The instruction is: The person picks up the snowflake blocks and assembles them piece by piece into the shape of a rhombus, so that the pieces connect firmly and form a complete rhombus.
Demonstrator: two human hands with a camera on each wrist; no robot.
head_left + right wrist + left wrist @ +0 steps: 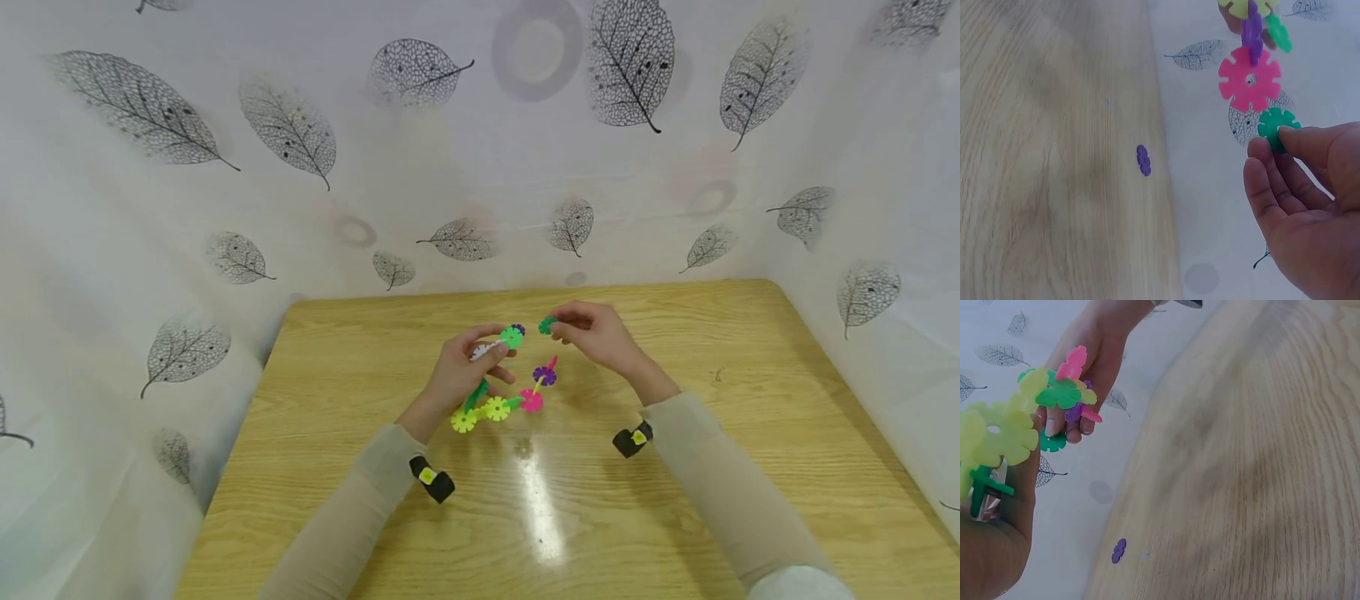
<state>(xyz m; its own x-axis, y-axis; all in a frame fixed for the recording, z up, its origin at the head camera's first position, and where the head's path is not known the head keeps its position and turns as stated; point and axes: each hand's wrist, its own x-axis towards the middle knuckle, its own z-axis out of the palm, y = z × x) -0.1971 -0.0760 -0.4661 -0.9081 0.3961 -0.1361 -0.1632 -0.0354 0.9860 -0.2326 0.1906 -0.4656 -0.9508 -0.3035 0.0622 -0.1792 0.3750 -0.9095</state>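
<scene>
My left hand [467, 367] holds a chain of interlocking snowflake discs [497, 408], thumb on a light green disc [512, 337] at one end. The chain hangs in a curve through white, green, yellow and pink discs to a purple disc [544, 376] and a pink one [1250, 80] at its other end. My right hand [596, 333] pinches a single dark green disc [1277, 128] between thumb and forefinger. That disc is apart from the chain, just under the pink end disc in the right wrist view. Part of the left hand is hidden behind yellow discs [999, 434].
A loose purple disc [1143, 160] lies on the wooden table [337, 467] near its far edge. White cloth with a leaf print [480, 150] hangs behind the table and along both sides. Each wrist wears a black camera [432, 479].
</scene>
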